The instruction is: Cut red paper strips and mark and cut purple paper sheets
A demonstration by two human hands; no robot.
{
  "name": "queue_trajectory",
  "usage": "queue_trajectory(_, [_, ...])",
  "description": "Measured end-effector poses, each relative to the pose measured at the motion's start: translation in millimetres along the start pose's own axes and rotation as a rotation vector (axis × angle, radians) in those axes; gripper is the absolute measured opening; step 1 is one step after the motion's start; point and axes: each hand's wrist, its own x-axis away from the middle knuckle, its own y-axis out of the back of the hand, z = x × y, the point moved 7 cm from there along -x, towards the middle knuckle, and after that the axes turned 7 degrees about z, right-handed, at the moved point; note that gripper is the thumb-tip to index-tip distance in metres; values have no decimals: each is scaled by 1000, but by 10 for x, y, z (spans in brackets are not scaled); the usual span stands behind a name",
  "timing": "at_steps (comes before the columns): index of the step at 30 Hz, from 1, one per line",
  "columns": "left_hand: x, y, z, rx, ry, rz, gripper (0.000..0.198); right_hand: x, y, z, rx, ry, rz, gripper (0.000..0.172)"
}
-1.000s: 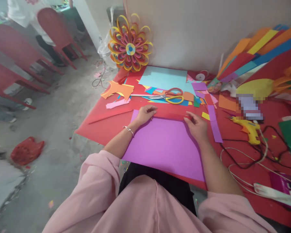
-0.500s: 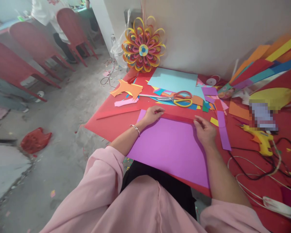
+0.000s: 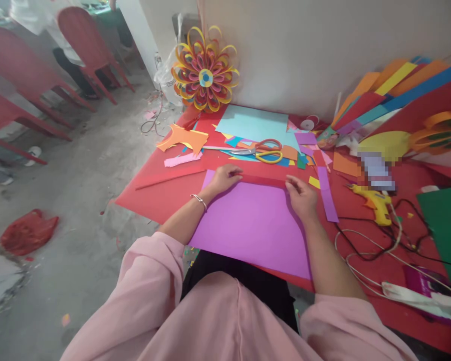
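A large purple paper sheet (image 3: pixel 253 223) lies on a red sheet (image 3: pixel 165 193) in front of me. My left hand (image 3: pixel 225 178) rests with curled fingers on the purple sheet's far left corner, pressing a narrow red strip (image 3: pixel 265 179) that runs along the sheet's far edge. My right hand (image 3: pixel 299 198) sits at the far right corner, its fingertips pinched on the other end of that strip. A silver bracelet (image 3: pixel 199 200) circles my left wrist.
Scissors (image 3: pixel 261 150) with red and yellow handles lie on scraps beyond the hands, by a light blue sheet (image 3: pixel 253 123). A yellow glue gun (image 3: pixel 376 208) and cables lie to the right. A paper flower (image 3: pixel 205 75) leans on the wall. Red chairs (image 3: pixel 86 47) stand at left.
Only the camera has swung slightly, right and then back. Both hands stay at the far edge of the purple sheet on the red strip.
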Motion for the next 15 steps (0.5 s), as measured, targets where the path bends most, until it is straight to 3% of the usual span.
queue_trajectory(15, [-14,2,-31,-69,-17,21,15,0,-17,-45,-1,6,16,44])
